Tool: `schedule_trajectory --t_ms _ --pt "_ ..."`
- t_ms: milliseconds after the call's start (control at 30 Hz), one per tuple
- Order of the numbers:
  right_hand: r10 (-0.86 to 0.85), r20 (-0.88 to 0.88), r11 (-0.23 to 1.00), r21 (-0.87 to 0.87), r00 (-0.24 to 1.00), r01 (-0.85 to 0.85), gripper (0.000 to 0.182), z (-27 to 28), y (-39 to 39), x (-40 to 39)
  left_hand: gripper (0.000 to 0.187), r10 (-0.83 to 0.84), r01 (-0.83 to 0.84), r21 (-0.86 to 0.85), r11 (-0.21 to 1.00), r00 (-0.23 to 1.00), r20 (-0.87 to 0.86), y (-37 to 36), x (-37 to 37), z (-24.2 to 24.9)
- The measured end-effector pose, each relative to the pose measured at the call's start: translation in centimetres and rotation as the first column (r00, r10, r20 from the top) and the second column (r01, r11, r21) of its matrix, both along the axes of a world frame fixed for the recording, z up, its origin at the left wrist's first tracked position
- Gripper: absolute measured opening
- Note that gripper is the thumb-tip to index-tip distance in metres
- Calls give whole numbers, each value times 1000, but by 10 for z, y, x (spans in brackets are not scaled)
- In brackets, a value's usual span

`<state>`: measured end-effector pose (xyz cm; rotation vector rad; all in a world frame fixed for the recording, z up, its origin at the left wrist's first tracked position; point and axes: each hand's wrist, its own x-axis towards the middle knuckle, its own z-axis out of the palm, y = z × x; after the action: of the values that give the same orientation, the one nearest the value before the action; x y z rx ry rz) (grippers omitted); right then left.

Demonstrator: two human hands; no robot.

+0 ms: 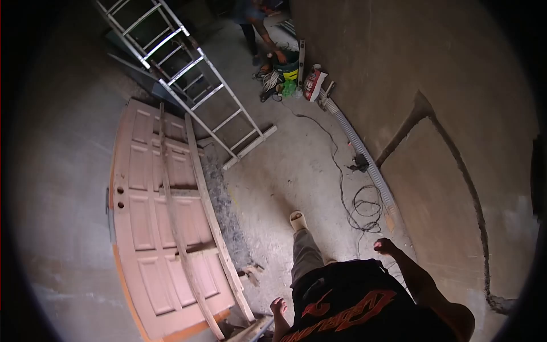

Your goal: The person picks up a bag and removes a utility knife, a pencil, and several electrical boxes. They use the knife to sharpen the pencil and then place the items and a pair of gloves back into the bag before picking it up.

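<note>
My left hand (278, 306) hangs low beside my dark shirt, its fingers loosely bent and slightly apart, with nothing seen in it. The lower part of a wooden ladder-like frame (225, 273) is the nearest thing to that hand. On the other side, my right hand (385, 246) is held away from my body with its fingers curled in, and no object shows in it. Beyond it on the floor lies a loosely coiled black cable (364, 214), apart from the hand. One sandalled foot (297, 220) is stretched forward on the concrete.
A pink panelled door (145, 228) leans at the left behind the wooden frame. An aluminium ladder (213, 97) stands ahead. Farther off, another person (253, 25) reaches into a dark bucket (290, 65) beside cables and a bag (314, 82). Corrugated conduit (356, 142) runs along the right wall.
</note>
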<state>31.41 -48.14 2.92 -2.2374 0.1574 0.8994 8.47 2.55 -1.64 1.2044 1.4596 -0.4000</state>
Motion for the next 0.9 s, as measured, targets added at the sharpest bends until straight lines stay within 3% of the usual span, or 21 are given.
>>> schedule_trajectory --t_ms 100,167,233,300,367,400,433,467,600,733,767,800,833,867,900 --pt "-203 66 979 20 977 202 18 -27 -27 14 27 -81 81 -10 997 997 5 38 99 -15" --pt "-208 -28 964 -172 978 200 15 -33 -39 20 26 -93 93 -28 995 996 2 68 161 -21" --pt "-505 -71 852 -201 860 484 12 12 -16 38 18 -105 106 -69 992 994 14 100 233 -26" --pt "-543 -94 825 -243 834 510 9 31 -2 76 16 -232 232 -28 972 972 23 128 316 -41" --pt "-575 73 816 -20 815 578 9 40 12 100 11 -490 478 119 870 818 301 165 417 -76" --pt "-743 10 667 98 669 739 9 47 25 113 10 -583 544 222 810 697 418 171 466 -64" --pt "-822 16 569 66 570 819 9 67 47 130 10 -324 357 46 933 779 536 161 508 -41" --pt "-806 -15 591 27 591 806 10 66 60 140 16 -519 442 273 854 696 496 173 562 -51" --pt "-726 -163 685 -91 668 723 9 44 99 168 25 -637 485 416 769 533 556 145 728 16" --pt "-623 -320 772 -104 714 627 13 28 122 219 23 -706 539 471 698 412 575 127 823 7" --pt "-640 -350 756 -129 684 642 13 21 123 239 21 -635 546 371 751 443 633 120 830 13" --pt "-607 -359 784 -120 709 610 14 13 119 265 20 -571 587 260 767 439 694 128 838 -14" --pt "-578 -366 806 -113 729 582 14 2 111 289 20 -880 608 646 462 223 419 134 843 -61" --pt "-563 -379 816 -115 735 566 11 -41 97 305 22 -843 572 675 466 54 536 145 835 -87" --pt "-525 -347 807 89 777 584 18 -54 85 333 24 -683 706 249 662 433 588 140 823 -56"
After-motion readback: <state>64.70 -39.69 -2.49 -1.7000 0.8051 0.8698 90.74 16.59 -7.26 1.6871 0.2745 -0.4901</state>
